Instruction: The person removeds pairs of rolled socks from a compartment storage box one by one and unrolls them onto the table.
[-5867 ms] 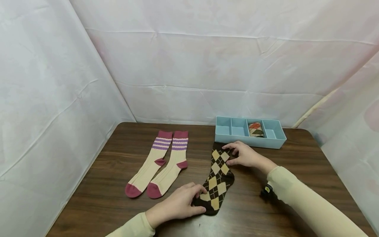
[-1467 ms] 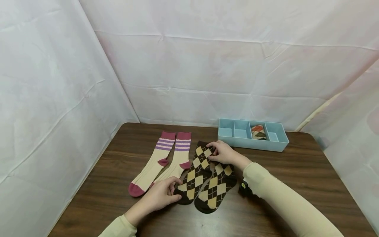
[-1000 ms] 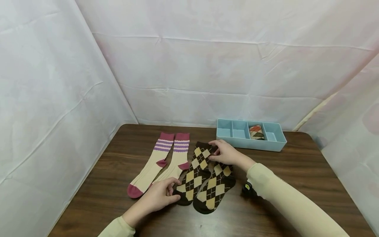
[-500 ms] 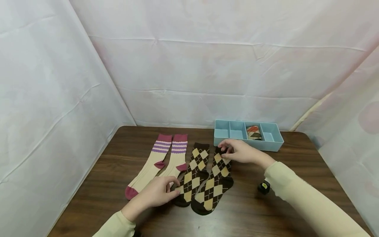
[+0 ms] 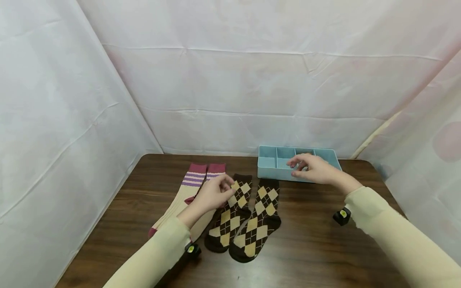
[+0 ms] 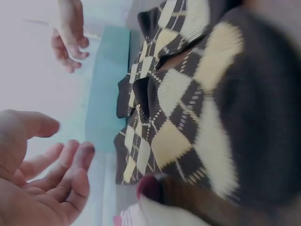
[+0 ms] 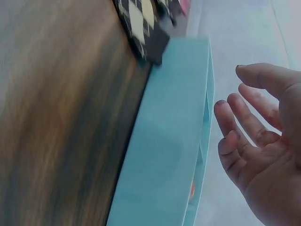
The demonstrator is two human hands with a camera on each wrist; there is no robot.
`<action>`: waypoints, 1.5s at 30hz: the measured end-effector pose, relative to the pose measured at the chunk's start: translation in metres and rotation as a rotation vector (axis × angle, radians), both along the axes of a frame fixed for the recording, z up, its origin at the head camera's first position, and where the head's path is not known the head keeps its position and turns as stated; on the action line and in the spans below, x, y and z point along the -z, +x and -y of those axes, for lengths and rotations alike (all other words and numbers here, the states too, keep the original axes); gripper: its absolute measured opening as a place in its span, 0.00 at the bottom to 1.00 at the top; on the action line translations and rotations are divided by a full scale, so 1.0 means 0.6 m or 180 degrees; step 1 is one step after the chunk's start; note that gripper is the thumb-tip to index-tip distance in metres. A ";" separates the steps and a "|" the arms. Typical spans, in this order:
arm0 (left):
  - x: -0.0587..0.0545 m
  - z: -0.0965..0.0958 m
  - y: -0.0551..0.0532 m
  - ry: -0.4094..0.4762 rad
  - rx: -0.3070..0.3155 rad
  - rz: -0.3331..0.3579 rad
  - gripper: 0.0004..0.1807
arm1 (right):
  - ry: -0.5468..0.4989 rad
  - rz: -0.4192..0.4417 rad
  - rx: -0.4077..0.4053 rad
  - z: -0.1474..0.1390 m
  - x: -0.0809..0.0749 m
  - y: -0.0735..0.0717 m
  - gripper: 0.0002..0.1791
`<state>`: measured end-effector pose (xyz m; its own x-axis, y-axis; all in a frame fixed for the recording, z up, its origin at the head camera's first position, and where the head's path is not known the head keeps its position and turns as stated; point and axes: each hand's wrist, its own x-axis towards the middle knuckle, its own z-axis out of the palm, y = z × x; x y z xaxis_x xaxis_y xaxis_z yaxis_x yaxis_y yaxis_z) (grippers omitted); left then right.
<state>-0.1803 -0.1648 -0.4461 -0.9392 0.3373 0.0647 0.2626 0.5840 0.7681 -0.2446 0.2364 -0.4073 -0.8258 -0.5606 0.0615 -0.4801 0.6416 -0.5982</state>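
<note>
Two dark brown argyle socks with cream and yellow diamonds lie flat side by side: the left one [image 5: 227, 226] and the right one [image 5: 261, 216]. My left hand [image 5: 215, 193] hovers over the left argyle sock's edge and a cream striped sock, fingers loosely bent around nothing. In the left wrist view that hand [image 6: 44, 183] is visibly free of the fabric. My right hand [image 5: 315, 169] is raised in front of the light blue divided box [image 5: 273, 173], covering part of it. The right wrist view shows its fingers [image 7: 247, 117] loosely spread, holding nothing.
Cream socks [image 5: 176, 202] with maroon cuffs and purple stripes lie to the left, partly hidden by my left arm. A bit of reddish sock [image 7: 192, 189] shows inside the box. White curtains [image 5: 216, 80] enclose the brown table [image 5: 317, 248].
Where one argyle sock showed at first, two now lie apart, the upper one having been moved left. Both hands have since let go and risen, the right toward the box, the left away from the toe.
</note>
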 end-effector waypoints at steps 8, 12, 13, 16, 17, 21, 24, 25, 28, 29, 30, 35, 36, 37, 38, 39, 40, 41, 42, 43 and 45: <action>0.008 -0.071 -0.077 0.0212 -0.0142 -0.0091 0.14 | -0.0057 0.0080 0.0416 -0.052 0.000 -0.032 0.20; 0.020 -0.101 -0.107 0.0340 -0.0127 -0.0052 0.18 | -0.0109 0.0242 0.0468 -0.075 0.009 -0.049 0.24; 0.022 -0.108 -0.112 0.0376 -0.0129 -0.0029 0.19 | -0.0123 0.0291 0.0478 -0.080 0.012 -0.054 0.25; 0.029 -0.127 -0.124 0.0399 -0.0129 -0.0027 0.22 | -0.0184 0.0451 0.0484 -0.093 0.019 -0.062 0.31; 0.031 -0.133 -0.128 0.0392 -0.0129 -0.0048 0.23 | -0.0202 0.0502 0.0499 -0.096 0.022 -0.064 0.32; 0.040 -0.153 -0.139 0.0270 -0.0108 -0.0177 0.26 | -0.0226 0.0614 0.0526 -0.108 0.031 -0.069 0.39; 0.047 -0.164 -0.143 0.0226 -0.0079 -0.0189 0.27 | -0.0183 0.0605 0.0546 -0.115 0.039 -0.073 0.42; 0.050 -0.166 -0.144 0.0216 -0.0070 -0.0178 0.28 | -0.0179 0.0616 0.0555 -0.116 0.041 -0.074 0.43; 0.057 -0.173 -0.146 0.0197 -0.0044 -0.0165 0.28 | -0.0171 0.0666 0.0592 -0.120 0.045 -0.074 0.45; 0.058 -0.175 -0.146 0.0208 -0.0034 -0.0156 0.29 | -0.0170 0.0679 0.0596 -0.122 0.047 -0.074 0.46; 0.059 -0.176 -0.146 0.0218 -0.0026 -0.0152 0.29 | -0.0181 0.0702 0.0599 -0.123 0.048 -0.073 0.46; 0.060 -0.179 -0.142 0.0304 -0.0050 -0.0037 0.29 | -0.0197 0.0716 0.0571 -0.131 0.057 -0.074 0.46; 0.061 -0.179 -0.141 0.0314 -0.0058 -0.0013 0.29 | -0.0182 0.0702 0.0570 -0.132 0.059 -0.074 0.46; 0.061 -0.179 -0.141 0.0328 -0.0063 0.0008 0.30 | -0.0159 0.0689 0.0568 -0.133 0.061 -0.075 0.46; 0.063 -0.179 -0.141 0.0344 -0.0066 0.0023 0.30 | -0.0132 0.0674 0.0562 -0.134 0.062 -0.075 0.46; 0.064 -0.180 -0.142 0.0359 -0.0071 0.0034 0.30 | -0.0114 0.0663 0.0560 -0.134 0.064 -0.076 0.46; 0.066 -0.180 -0.142 0.0371 -0.0075 0.0051 0.30 | -0.0095 0.0648 0.0562 -0.135 0.065 -0.077 0.46; 0.067 -0.180 -0.142 0.0376 -0.0078 0.0064 0.30 | -0.0087 0.0623 0.0549 -0.134 0.067 -0.077 0.46; 0.068 -0.180 -0.142 0.0386 -0.0079 0.0075 0.30 | -0.0076 0.0599 0.0546 -0.134 0.069 -0.079 0.46; 0.069 -0.180 -0.142 0.0401 -0.0081 0.0084 0.30 | -0.0074 0.0586 0.0540 -0.134 0.070 -0.080 0.46; 0.070 -0.179 -0.143 0.0411 -0.0084 0.0108 0.30 | -0.0073 0.0520 0.0530 -0.132 0.073 -0.082 0.47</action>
<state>-0.2659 -0.0575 -0.4882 -0.9501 0.3032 0.0739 0.2209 0.4861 0.8455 -0.2941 0.3156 -0.4512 -0.9068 -0.4158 -0.0695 -0.2643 0.6892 -0.6746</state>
